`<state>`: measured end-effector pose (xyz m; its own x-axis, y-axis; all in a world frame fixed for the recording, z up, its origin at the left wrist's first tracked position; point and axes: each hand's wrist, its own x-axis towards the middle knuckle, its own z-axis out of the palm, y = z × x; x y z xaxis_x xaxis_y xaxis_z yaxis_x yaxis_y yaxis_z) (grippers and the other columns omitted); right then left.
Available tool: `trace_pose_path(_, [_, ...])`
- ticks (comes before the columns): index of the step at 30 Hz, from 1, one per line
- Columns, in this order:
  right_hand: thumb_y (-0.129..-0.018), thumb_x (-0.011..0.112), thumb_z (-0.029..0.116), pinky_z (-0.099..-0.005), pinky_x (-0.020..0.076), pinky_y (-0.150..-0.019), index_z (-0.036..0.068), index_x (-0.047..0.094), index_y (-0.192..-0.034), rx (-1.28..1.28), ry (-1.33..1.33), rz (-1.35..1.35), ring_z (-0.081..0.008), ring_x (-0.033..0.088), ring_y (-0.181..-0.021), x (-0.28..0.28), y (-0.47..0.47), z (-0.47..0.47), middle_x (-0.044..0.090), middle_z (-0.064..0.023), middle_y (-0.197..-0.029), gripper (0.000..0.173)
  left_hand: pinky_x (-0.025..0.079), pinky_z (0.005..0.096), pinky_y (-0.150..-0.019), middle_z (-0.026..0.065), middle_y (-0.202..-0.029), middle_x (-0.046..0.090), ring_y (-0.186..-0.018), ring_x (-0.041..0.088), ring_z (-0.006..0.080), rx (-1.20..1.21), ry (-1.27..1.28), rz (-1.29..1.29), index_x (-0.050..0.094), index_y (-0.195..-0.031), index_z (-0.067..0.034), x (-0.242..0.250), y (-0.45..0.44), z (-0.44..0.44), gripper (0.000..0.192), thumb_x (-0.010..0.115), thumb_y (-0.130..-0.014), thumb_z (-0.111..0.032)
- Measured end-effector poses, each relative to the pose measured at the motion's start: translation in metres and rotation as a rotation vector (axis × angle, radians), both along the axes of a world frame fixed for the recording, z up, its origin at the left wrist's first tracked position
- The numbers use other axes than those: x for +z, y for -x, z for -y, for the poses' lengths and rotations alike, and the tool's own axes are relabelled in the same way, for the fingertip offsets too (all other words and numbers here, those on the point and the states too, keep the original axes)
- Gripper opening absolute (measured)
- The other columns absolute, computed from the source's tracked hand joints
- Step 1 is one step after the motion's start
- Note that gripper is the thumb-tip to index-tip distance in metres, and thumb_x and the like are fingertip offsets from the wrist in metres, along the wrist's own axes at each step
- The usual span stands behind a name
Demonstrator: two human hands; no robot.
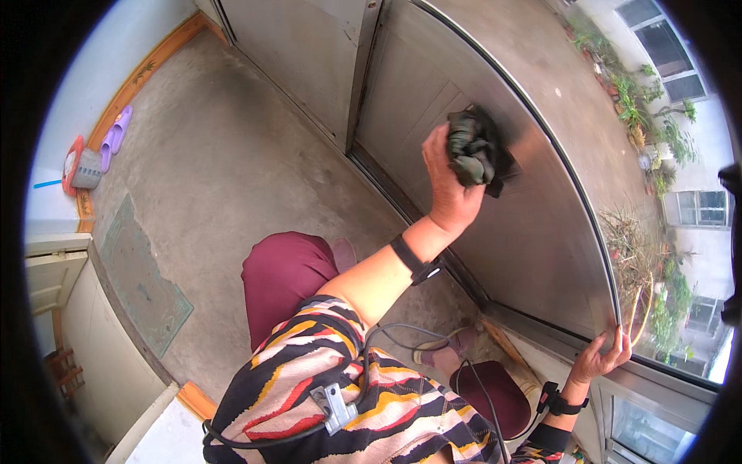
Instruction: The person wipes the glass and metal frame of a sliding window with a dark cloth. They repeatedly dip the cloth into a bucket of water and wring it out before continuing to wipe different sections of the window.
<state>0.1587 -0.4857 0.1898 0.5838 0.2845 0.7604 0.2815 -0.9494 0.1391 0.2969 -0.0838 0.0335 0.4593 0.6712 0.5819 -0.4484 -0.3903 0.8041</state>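
My left hand (455, 194) grips a crumpled dark green cloth (472, 148). The cloth is against the brushed metal lower panel (539, 243) of a door, below its glass. At the right, my right hand (603, 356) has its fingers against the lower corner of the glass, by the metal frame (600, 278). No loose thing shows in that hand. Dark bands circle both wrists.
A door track (406, 211) crosses the concrete floor (232, 151). Purple slippers (116, 136) and a grey basket (88, 168) sit by the left wall. A cable (400, 327) loops before my striped shirt. Potted plants (632, 104) stand outside, beyond the glass.
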Motion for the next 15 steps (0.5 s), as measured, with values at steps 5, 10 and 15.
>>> trace_pose_path(5, [-0.088, 0.066, -0.005, -0.0431, 0.0428, -0.105, 0.0, 0.066, -0.13, 0.022, -0.026, -0.016, -0.0326, 0.054, -0.117, -0.002, 0.001, 0.007, 0.055, -0.0173, -0.124, 0.043, 0.038, 0.0468, -0.109, 0.025, -0.128, 0.053, -0.121, 0.052, 0.0406, 0.042, 0.664, -0.191, 0.044, -0.137, 0.005, -0.086, -0.021, -0.025, 0.062, 0.075, -0.086, -0.012])
trace_pose_path(10, [-0.088, 0.066, -0.005, -0.0435, 0.0426, -0.105, 0.0, 0.066, -0.13, 0.006, -0.034, -0.011, -0.0327, 0.053, -0.117, -0.005, 0.001, 0.012, 0.055, -0.0173, -0.123, 0.043, 0.037, 0.0467, -0.109, 0.0255, -0.13, 0.054, -0.121, 0.053, 0.0412, 0.138, 0.772, -0.429, 0.05, -0.135, 0.005, -0.11, -0.021, -0.051, 0.062, 0.08, -0.085, -0.014])
trace_pose_path(15, [-0.088, 0.066, -0.004, -0.0444, 0.0424, -0.105, 0.0, 0.066, -0.129, -0.017, -0.016, -0.014, -0.0335, 0.053, -0.117, -0.003, 0.002, 0.009, 0.055, -0.0176, -0.123, 0.041, 0.033, 0.0477, -0.112, 0.0217, -0.136, 0.046, -0.13, 0.044, 0.0412, 0.11, 0.276, 0.032, 0.045, -0.141, 0.001, -0.014, -0.033, -0.058, 0.068, 0.08, -0.084, -0.012])
